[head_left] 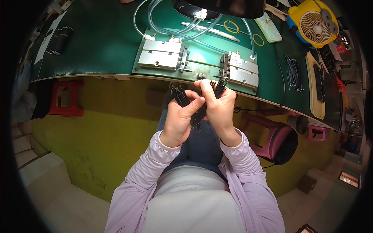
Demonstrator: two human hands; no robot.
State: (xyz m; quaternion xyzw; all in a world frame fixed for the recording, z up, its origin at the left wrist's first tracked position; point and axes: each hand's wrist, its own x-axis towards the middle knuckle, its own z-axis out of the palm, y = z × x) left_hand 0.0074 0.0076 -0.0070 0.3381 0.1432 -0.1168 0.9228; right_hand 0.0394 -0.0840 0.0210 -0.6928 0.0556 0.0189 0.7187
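Note:
In front of the bench edge, my left hand (176, 120) is closed around a bundle of short black wires (179, 94) whose ends fan out above the fingers. My right hand (221, 112) grips a second bunch of black wires (220, 89), its thumb and fingers close to my left thumb. More wire ends poke out below, between the two palms. Just beyond my hands sits a metal fixture plate (200, 70). It carries a left silver block (159, 54) and a right silver block (244, 72) with a gap between them.
Clear air tubes (151, 19) loop above the fixture. A white pen (211, 31) and yellow rings lie behind it. To the right are loose black wires (293, 73), a cream tray (315, 85) and a yellow fan (314, 25). Red (66, 99) and pink stools (268, 136) stand below.

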